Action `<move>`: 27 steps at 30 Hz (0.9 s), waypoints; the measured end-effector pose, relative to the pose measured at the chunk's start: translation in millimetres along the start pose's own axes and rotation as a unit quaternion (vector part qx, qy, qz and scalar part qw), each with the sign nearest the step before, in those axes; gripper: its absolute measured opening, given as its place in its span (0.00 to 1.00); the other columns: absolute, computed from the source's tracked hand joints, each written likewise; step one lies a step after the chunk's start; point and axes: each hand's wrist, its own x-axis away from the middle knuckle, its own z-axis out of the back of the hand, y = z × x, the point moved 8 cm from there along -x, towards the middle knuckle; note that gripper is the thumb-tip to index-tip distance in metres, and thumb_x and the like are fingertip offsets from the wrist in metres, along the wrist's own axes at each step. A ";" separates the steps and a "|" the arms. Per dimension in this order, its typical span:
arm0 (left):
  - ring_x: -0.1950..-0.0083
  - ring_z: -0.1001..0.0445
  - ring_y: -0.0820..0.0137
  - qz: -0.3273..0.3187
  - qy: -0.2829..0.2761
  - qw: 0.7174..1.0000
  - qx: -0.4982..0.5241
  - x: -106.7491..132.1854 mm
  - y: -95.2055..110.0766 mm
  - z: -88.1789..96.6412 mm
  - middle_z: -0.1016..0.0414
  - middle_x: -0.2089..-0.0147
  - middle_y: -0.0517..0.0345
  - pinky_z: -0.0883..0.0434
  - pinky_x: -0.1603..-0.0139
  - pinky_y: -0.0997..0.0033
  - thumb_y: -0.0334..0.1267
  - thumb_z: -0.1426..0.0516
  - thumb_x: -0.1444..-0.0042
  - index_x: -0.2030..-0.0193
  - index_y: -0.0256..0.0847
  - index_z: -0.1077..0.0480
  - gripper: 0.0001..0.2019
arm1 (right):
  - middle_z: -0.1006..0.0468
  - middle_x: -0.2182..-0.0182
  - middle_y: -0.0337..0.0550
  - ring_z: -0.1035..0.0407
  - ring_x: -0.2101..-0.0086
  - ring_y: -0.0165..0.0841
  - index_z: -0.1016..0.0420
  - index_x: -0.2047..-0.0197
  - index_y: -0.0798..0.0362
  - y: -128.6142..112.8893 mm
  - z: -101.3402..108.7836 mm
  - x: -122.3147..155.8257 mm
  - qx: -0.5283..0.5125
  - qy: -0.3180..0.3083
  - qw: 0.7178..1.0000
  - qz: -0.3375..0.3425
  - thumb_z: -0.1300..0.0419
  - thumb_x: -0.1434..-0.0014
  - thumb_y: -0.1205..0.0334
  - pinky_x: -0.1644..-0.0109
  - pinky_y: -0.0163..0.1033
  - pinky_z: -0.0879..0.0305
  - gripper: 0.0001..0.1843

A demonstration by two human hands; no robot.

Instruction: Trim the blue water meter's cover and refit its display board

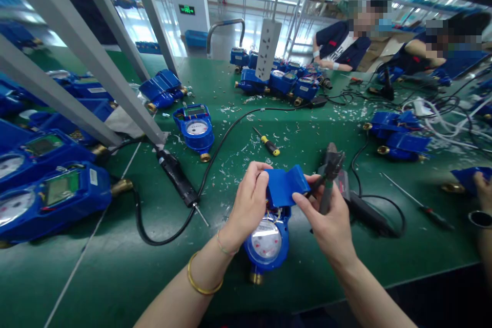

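Note:
My left hand (249,200) pinches the left edge of a blue plastic cover (282,187), thumb on top. My right hand (330,218) has dark-handled pliers (327,189) in its grip, jaws pointing up and away. Its thumb also presses on the cover's right side. Just below the cover sits a blue water meter (265,241) with a round clear dial and a brass end towards me. Thin wires show between cover and meter. The cover hides the meter's far part.
A black electric screwdriver (179,177) lies left, its cable crossing the bench. A yellow-black screwdriver (267,143) lies ahead; a long screwdriver (418,202) and black corded tool (365,210) lie right. Several meters (49,200) stand left. A grey post (115,87) rises left. Co-workers sit opposite.

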 end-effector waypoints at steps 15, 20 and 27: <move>0.57 0.28 0.65 -0.217 0.049 0.912 -0.345 28.2 66.5 -16.8 0.24 0.67 0.63 0.49 0.40 0.54 0.53 0.37 0.44 0.71 0.42 0.30 0.17 | 0.23 0.65 0.39 0.27 0.67 0.30 0.28 0.57 0.52 -22.7 -6.7 15.0 0.103 0.093 0.975 0.175 0.37 0.44 0.64 0.65 0.33 0.30 0.11; 0.61 0.29 0.67 -0.155 0.031 0.935 -0.317 20.5 61.8 -11.1 0.25 0.69 0.63 0.47 0.49 0.57 0.54 0.38 0.43 0.74 0.40 0.31 0.20 | 0.25 0.70 0.36 0.37 0.78 0.26 0.27 0.60 0.53 -28.2 -9.1 20.6 0.154 0.100 0.963 0.198 0.37 0.44 0.63 0.72 0.32 0.37 0.07; 0.62 0.27 0.69 -0.095 -0.039 0.971 -0.216 13.2 52.1 -7.2 0.21 0.68 0.66 0.47 0.52 0.60 0.45 0.36 0.42 0.74 0.42 0.26 0.12 | 0.28 0.75 0.34 0.40 0.81 0.25 0.27 0.62 0.53 -30.1 -8.1 21.1 0.151 0.099 0.965 0.190 0.36 0.43 0.60 0.76 0.32 0.40 0.07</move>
